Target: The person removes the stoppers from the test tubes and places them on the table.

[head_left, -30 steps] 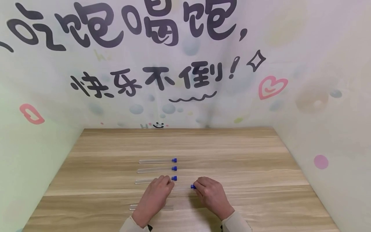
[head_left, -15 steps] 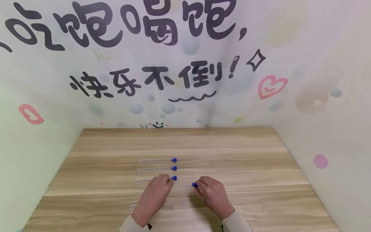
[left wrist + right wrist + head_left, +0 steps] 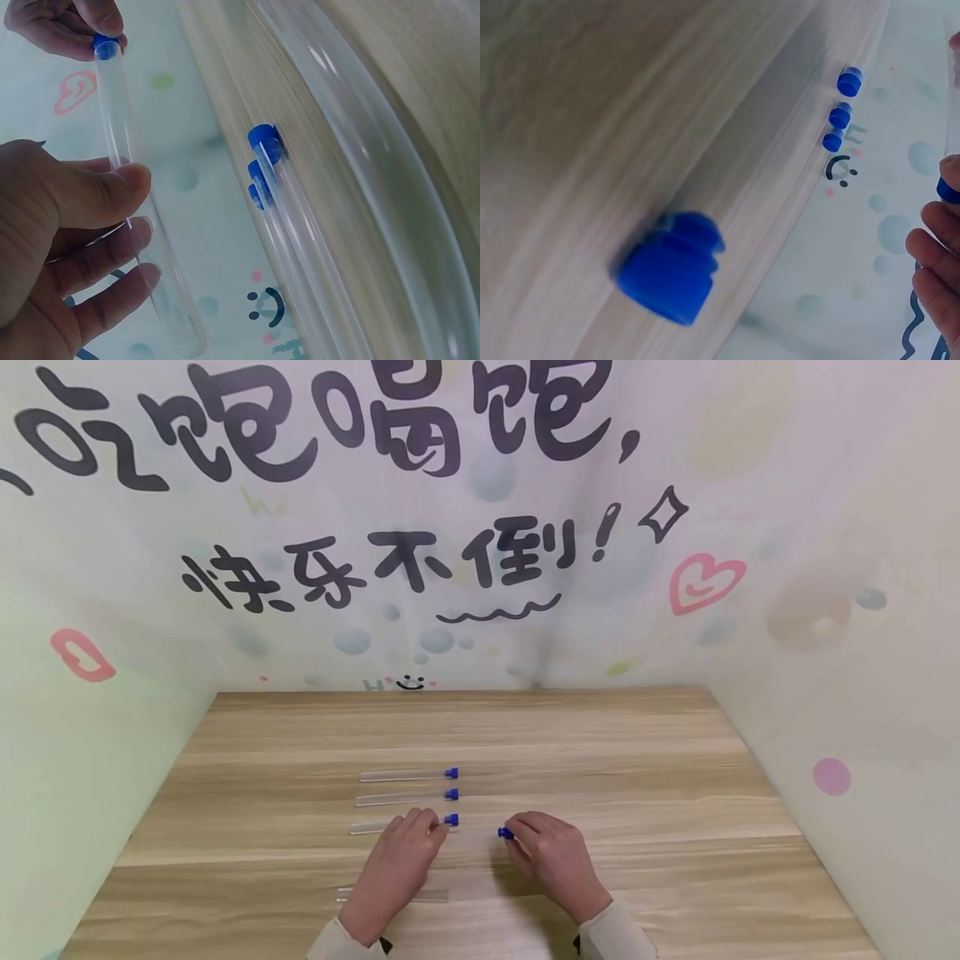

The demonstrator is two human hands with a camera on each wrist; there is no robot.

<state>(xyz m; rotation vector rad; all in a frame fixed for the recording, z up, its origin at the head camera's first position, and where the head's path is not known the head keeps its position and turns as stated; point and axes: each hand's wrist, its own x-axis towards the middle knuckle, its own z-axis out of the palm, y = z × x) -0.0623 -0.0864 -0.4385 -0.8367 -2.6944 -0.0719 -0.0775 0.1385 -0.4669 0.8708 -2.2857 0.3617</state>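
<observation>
Right hand point(image 3: 551, 864) and blue cap point(image 3: 506, 832) have shifted slightly up the head view.
Near 3 capped tubes point(image 3: 405, 799), the left hand point(image 3: 397, 868) pinches a clear tube point(image 3: 117, 112); the right's grip holds the cap at its end.

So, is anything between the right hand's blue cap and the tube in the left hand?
Nothing visible: the right hand holds the blue cap at the mouth of the tube, which the left hand grips.

Dressed in plain, pale cream sleeves point(image 3: 618, 933), with a small black piece point(image 3: 386, 945) visible at the inner edge of each, too small to identify.
</observation>
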